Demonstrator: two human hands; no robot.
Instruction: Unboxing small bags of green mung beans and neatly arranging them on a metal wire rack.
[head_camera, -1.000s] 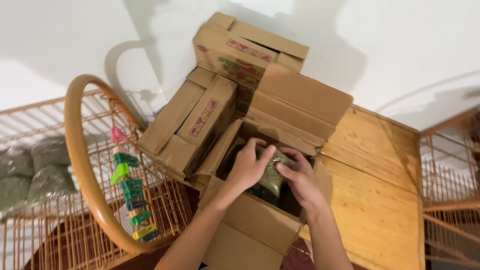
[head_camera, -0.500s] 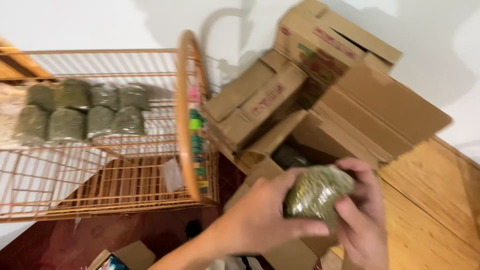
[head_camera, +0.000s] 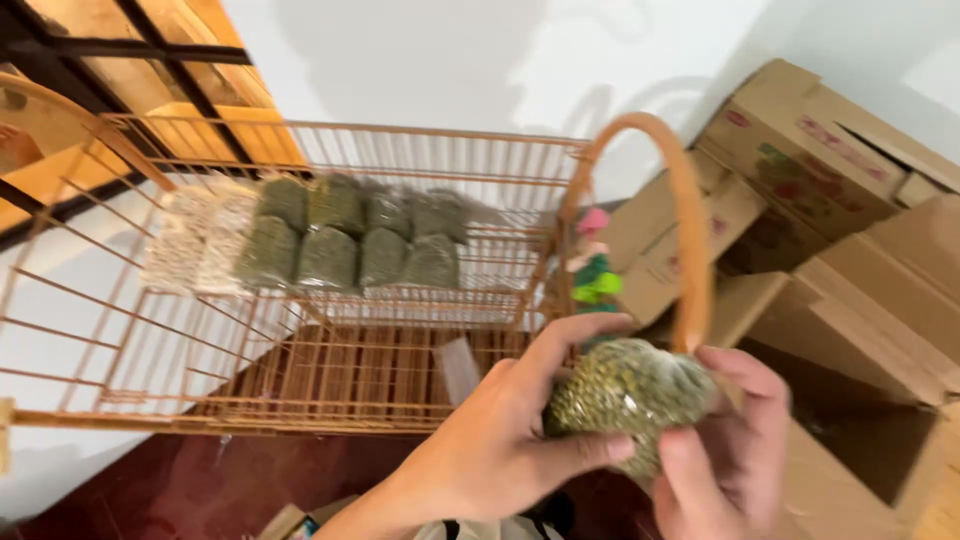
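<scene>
Both my hands hold one clear bag of green grains (head_camera: 625, 395) in the lower middle of the view. My left hand (head_camera: 500, 440) grips its left side, thumb under it. My right hand (head_camera: 725, 450) wraps its right side. The bag hangs in the air in front of an orange wire rack (head_camera: 330, 400). On the rack's upper shelf lie several similar green bags (head_camera: 350, 240) in two rows, with pale bags (head_camera: 195, 245) to their left.
An orange hoop handle (head_camera: 680, 210) with coloured tags (head_camera: 595, 270) stands at the rack's right end. Stacked cardboard boxes (head_camera: 810, 170) fill the right side, one open box (head_camera: 880, 430) beside my right hand. A white wall is behind.
My hands have lifted the green bag out of the open box and carried it leftward toward the rack. The view has swung left, bringing the shelf of bags to the centre.
</scene>
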